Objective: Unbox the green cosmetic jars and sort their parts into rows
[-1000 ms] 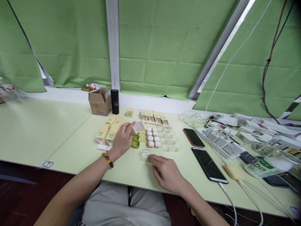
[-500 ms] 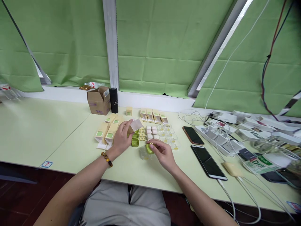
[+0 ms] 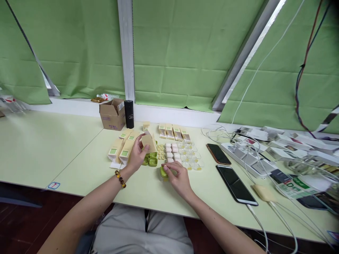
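My left hand point(image 3: 136, 156) is closed round a small cream cardboard box point(image 3: 149, 142), held tilted above the table. My right hand point(image 3: 180, 179) pinches the top of a small green container point(image 3: 163, 173); a clear part shows under it, low at the table. Green square cups point(image 3: 153, 162) sit just below the held box. Beside them lie small yellow pieces point(image 3: 160, 151), then rows of whitish-pink blocks point(image 3: 169, 150) and clear plastic cups point(image 3: 194, 155) with yellow bits inside.
Cream boxes point(image 3: 126, 148) lie at the left, and more boxes point(image 3: 173, 132) stand behind. A brown carton point(image 3: 112, 118) and a black flask point(image 3: 129, 114) are at the back. Phones point(image 3: 235, 185), cables and a power strip point(image 3: 249, 158) fill the right side.
My right hand has moved slightly left and down, bringing the green piece onto the clear part. My left hand has turned the cream box more upright.
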`<state>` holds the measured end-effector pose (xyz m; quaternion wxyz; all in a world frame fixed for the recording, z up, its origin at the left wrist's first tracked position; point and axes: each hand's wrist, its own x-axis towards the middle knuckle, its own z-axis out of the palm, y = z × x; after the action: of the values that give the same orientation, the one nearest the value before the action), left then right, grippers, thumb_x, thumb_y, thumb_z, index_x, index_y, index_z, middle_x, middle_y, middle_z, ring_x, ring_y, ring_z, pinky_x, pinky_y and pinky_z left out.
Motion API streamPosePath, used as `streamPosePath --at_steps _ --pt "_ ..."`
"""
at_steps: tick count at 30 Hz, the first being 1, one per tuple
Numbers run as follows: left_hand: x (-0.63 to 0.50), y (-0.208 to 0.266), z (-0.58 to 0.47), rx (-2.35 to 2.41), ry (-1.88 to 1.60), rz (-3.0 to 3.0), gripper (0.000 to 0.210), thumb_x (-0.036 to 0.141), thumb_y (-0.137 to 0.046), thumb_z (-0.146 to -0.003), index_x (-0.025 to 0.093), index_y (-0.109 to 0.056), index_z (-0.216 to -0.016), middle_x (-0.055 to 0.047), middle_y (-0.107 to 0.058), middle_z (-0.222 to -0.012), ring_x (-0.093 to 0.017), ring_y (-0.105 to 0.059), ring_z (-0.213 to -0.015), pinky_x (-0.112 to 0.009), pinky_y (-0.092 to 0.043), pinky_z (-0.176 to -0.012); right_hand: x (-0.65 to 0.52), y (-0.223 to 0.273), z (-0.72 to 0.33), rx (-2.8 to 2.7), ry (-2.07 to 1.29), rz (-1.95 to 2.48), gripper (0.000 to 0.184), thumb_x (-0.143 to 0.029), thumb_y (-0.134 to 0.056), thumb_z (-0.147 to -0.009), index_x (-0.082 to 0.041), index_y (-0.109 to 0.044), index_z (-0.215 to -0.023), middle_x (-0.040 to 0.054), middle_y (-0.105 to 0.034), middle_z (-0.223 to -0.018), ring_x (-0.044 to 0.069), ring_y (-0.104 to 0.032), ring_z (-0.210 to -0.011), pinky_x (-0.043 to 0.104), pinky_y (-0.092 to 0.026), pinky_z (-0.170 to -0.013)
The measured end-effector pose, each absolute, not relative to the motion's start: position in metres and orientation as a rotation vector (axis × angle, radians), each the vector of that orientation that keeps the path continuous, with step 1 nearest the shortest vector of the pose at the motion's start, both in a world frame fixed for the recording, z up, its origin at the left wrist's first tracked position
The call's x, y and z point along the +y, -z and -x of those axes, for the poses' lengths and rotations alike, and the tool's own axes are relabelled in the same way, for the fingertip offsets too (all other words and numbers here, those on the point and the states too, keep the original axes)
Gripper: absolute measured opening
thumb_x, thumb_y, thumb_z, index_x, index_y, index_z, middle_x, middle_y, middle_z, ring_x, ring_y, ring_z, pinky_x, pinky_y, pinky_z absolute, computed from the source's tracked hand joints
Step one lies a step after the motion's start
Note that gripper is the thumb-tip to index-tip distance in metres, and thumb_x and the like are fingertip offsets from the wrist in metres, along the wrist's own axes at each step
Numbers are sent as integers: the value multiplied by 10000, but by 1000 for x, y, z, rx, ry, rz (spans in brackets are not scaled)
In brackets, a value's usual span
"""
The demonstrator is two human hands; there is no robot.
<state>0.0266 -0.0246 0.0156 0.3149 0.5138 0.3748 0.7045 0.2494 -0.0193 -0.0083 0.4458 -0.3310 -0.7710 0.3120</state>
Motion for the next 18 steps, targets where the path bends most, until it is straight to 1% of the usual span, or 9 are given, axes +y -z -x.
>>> streamPosePath --at_steps 2,4,6,9,11,13,14,18 --pt "-23 -16 -25 868 -1847 -1235 652 477 -739 -918 240 -445 -1449 -144 -621 -1421 -293 -638 -1282 -476 -527 -1098 -21 9 -249 -1924 -768 840 214 -387 -644 -971 -288 -833 -954 74 -813 -964 296 -688 -971 471 -529 -887" --pt "-25 -17 -23 772 -1814 -1111 607 450 -738 -920 262 -453 -1422 -118 -626 -1426 -285 -658 -1252 -498 -552 -1068 -22 9 -249 -1931 -772 852 212 -386 -648 -960 -280 -832 -955 81 -809 -965 299 -685 -975 474 -528 -891" --pt "-27 -21 -23 694 -1777 -1008 563 409 -731 -926 269 -463 -1401 -101 -639 -1415 -281 -675 -1221 -504 -584 -1017 -22 6 -250 -1911 -775 842 214 -397 -665 -942 -273 -826 -1010 88 -803 -998 298 -680 -990 469 -527 -895" --pt "-31 -26 -24 596 -1708 -917 470 382 -698 -946 238 -505 -1349 -117 -658 -1387 -293 -691 -1183 -496 -616 -938 -18 -6 -252 -1815 -779 825 270 -436 -682 -924 -265 -804 -1093 93 -787 -1062 280 -668 -972 432 -529 -859" --pt "-33 -29 -25 552 -1664 -877 396 387 -679 -957 219 -536 -1287 -133 -669 -1367 -304 -709 -1141 -488 -630 -878 -11 -18 -252 -1737 -797 840 284 -465 -675 -929 -259 -798 -1080 90 -780 -1094 256 -660 -926 407 -525 -837" --pt "-33 -30 -27 524 -1642 -848 350 397 -676 -957 213 -551 -1227 -141 -678 -1348 -310 -726 -1097 -476 -636 -823 -3 -31 -248 -1695 -858 836 307 -496 -656 -938 -251 -792 -1064 88 -775 -1135 242 -657 -907 393 -522 -831" --pt "-33 -30 -28 516 -1634 -841 339 407 -677 -956 211 -554 -1204 -143 -682 -1340 -312 -732 -1079 -472 -637 -807 2 -37 -244 -1693 -899 821 330 -516 -645 -940 -248 -789 -1067 90 -775 -1145 246 -660 -928 392 -521 -835" --pt "-33 -28 -30 514 -1617 -856 347 445 -689 -950 194 -564 -1154 -144 -705 -1273 -311 -742 -1034 -474 -641 -793 17 -52 -220 -1753 -1161 717 453 -599 -670 -897 -254 -761 -1174 92 -742 -1260 272 -662 -1007 397 -538 -826"
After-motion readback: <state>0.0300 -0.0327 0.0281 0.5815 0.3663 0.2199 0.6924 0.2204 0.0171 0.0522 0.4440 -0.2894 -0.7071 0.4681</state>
